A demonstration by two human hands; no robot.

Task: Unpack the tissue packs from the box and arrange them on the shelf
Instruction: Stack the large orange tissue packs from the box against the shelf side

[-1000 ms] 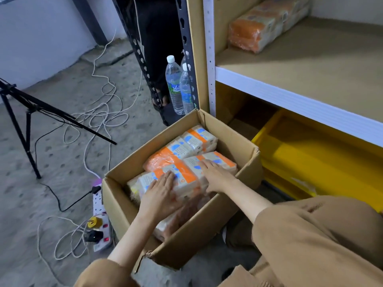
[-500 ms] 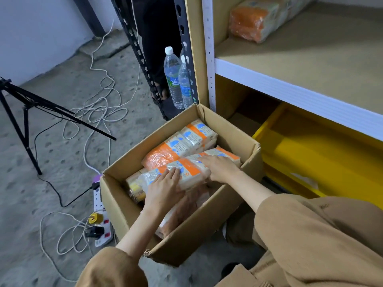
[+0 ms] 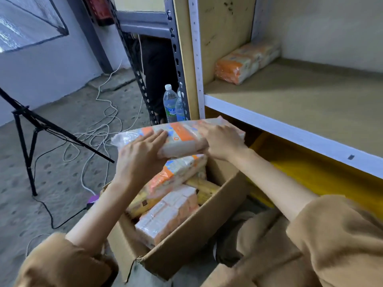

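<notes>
Hands, two: the left hand (image 3: pixel 141 154) and right hand (image 3: pixel 221 141) each close their grip on one tissue pack (image 3: pixel 182 137), held above the cardboard box (image 3: pixel 186 237) at 6 o'clock. Two orange packs (image 3: pixel 176 172) and some yellow packs (image 3: pixel 207 187) lie inside. One shelved pack (image 3: pixel 246 63) sits on the shelf (image 3: pixel 300 104) at 1 o'clock. On the concrete floor (image 3: pixel 62 183) are two water bottles (image 3: pixel 170 104) at 12 o'clock, and one tripod (image 3: pixel 27 129) and cables (image 3: pixel 103 129) at 9.

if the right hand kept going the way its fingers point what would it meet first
Probably the water bottles beside the shelf upright: the right hand, gripping the lifted tissue pack, points up-left toward them. Depth is unclear, so it might pass above them.
</notes>
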